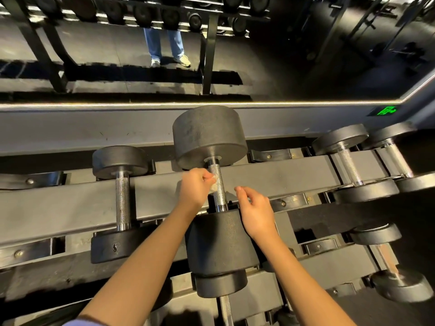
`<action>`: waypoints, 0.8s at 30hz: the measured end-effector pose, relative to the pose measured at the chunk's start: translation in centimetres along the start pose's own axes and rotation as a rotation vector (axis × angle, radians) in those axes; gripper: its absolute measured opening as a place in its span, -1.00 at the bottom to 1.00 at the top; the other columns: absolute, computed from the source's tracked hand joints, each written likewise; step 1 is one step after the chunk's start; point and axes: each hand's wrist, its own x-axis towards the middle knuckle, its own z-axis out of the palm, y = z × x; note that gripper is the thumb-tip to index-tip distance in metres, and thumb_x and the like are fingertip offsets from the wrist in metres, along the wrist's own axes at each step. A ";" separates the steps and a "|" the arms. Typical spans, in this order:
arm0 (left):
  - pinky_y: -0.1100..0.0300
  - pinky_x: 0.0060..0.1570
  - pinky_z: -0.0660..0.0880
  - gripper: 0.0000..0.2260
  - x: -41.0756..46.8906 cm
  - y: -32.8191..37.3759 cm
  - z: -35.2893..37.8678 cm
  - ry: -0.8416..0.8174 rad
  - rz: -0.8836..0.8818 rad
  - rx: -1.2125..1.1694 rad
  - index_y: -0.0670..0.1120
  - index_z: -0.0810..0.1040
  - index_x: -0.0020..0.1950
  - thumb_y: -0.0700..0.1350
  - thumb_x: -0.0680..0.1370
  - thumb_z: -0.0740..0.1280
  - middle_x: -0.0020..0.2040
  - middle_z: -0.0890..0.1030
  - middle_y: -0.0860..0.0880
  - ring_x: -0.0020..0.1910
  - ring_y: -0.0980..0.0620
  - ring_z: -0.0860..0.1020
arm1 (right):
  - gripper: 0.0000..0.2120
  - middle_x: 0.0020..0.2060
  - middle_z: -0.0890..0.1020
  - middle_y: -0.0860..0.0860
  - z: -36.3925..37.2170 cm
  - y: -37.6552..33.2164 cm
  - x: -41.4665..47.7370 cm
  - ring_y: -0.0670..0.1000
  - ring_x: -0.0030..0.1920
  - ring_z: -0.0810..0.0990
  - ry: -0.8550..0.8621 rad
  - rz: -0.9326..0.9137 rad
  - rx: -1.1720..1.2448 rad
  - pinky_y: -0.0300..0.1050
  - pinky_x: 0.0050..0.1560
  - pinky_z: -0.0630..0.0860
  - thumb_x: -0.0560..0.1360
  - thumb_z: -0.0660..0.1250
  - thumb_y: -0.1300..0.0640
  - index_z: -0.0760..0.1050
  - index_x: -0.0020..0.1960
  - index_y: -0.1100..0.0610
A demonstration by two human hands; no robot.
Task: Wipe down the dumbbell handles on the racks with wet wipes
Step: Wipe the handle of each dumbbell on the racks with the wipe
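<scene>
Two hands are at the big dumbbell (213,184) in the middle of the rack (294,170). Our left hand (193,188) is pinched shut on a small crumpled wipe (213,184), pressed against the left side of the knurled handle (218,184); our right hand (255,211) hovers loosely open just right of the handle, over the near weight, grasping nothing.

What could go wrong, as we judge it: the wipe is bunched small, so it may only touch one side of the bar and leave the right and under sides unwiped — we would need to wrap it round. The rough grip could also shred a wet wipe and leave bits behind. With the right hand off the weight, a hard rub might roll the dumbbell in its cradle.

To the left sits a smaller dumbbell (122,201), well apart; to the far right two more dumbbells (353,165) lie close together, and another (386,257) sits nearer on a lower shelf. The big end weights crowd the bar's two ends, so the collars are hard to reach. A mirror (141,74) beyond shows the rack and someone's legs (164,43) — nothing blocks our reach
</scene>
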 end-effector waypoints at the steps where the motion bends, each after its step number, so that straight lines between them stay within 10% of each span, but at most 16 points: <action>1: 0.23 -0.18 0.50 -0.91 -0.4 -0.4 0.0 -0.048 -0.020 -0.005 -0.21 0.62 -0.17 -0.20 0.51 0.39 -0.25 0.59 -0.05 -0.26 0.06 0.54 | -0.70 -0.13 0.63 -0.02 0.0 0.0 0.0 -0.05 -0.10 0.55 -0.001 0.004 -0.002 -0.10 -0.08 0.46 0.62 0.15 0.02 0.61 0.06 0.12; 8: 0.45 -0.40 0.35 -0.92 -0.7 0.0 -0.5 -0.119 -0.039 0.038 -0.19 0.59 -0.21 -0.23 0.48 0.41 -0.34 0.53 0.01 -0.35 0.12 0.47 | -0.69 -0.18 0.64 0.02 0.1 0.0 0.0 0.00 -0.15 0.56 0.013 0.016 0.007 -0.09 -0.13 0.45 0.62 0.15 0.01 0.61 -0.02 0.16; 17: 0.23 -0.23 0.42 -0.80 -0.7 -0.2 -0.1 -0.190 -0.004 0.176 -0.09 0.52 -0.35 -0.24 0.45 0.43 -0.33 0.56 -0.02 -0.29 0.03 0.53 | -0.67 -0.45 0.44 -0.08 0.2 0.1 -0.1 -0.11 -0.38 0.40 0.015 -0.002 0.019 -0.08 -0.31 0.30 0.62 0.15 0.03 0.47 -0.28 0.05; 24: 0.28 -0.33 0.38 -0.84 0.1 0.7 -0.3 0.041 0.032 0.063 -0.30 0.58 -0.23 -0.22 0.48 0.41 -0.29 0.58 -0.14 -0.30 0.05 0.47 | -0.67 -0.42 0.49 -0.04 0.2 0.2 -0.2 -0.10 -0.36 0.42 0.026 -0.007 0.011 -0.10 -0.31 0.33 0.62 0.14 0.02 0.52 -0.21 0.12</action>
